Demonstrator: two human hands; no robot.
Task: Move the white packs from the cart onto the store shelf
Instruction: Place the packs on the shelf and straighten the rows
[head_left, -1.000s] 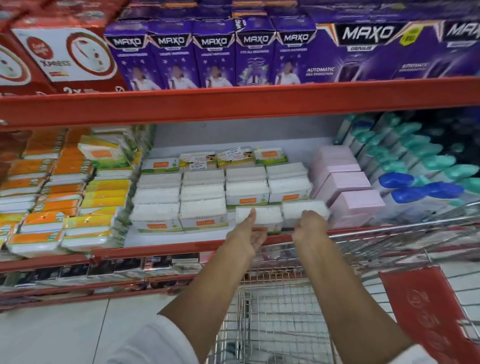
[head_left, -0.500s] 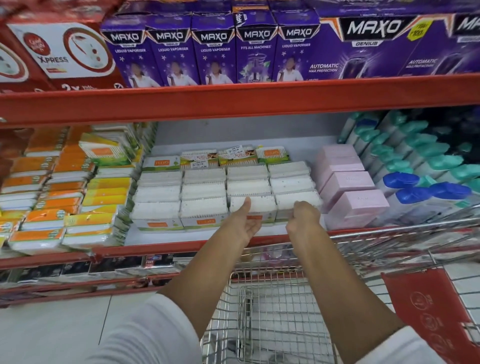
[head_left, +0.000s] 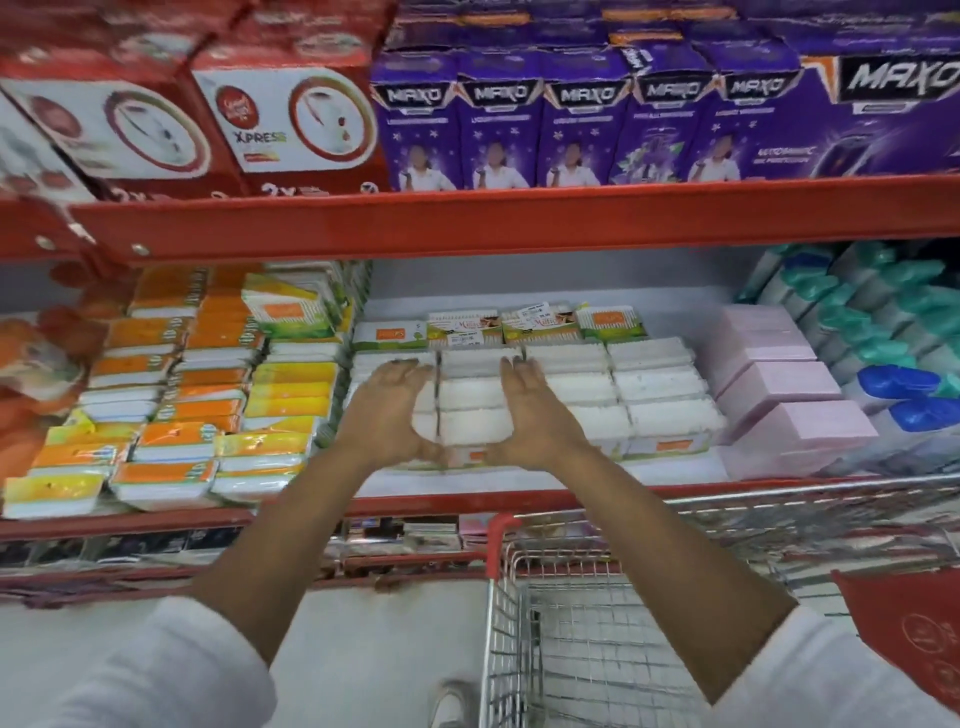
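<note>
Both open hands, left hand (head_left: 387, 410) and right hand (head_left: 535, 410), press shelved white rectangular packs (head_left: 475, 410); silver wire cart (head_left: 597, 649) seemingly empty, task nearly done.

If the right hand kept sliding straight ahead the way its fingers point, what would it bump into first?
Probably the green-labelled packs standing behind the white packs that the right hand rests on; beyond them is the shelf's back wall. Depth is hard to judge.

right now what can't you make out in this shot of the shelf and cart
Head view only:
- White packs between the left hand and right hand: the palms hide their sides, so grip or push is unclear.
- Cart: the right arm and the bottom edge cut off the basket, so any packs left are unseen.
- Small print on the purple boxes: blurred.
</note>
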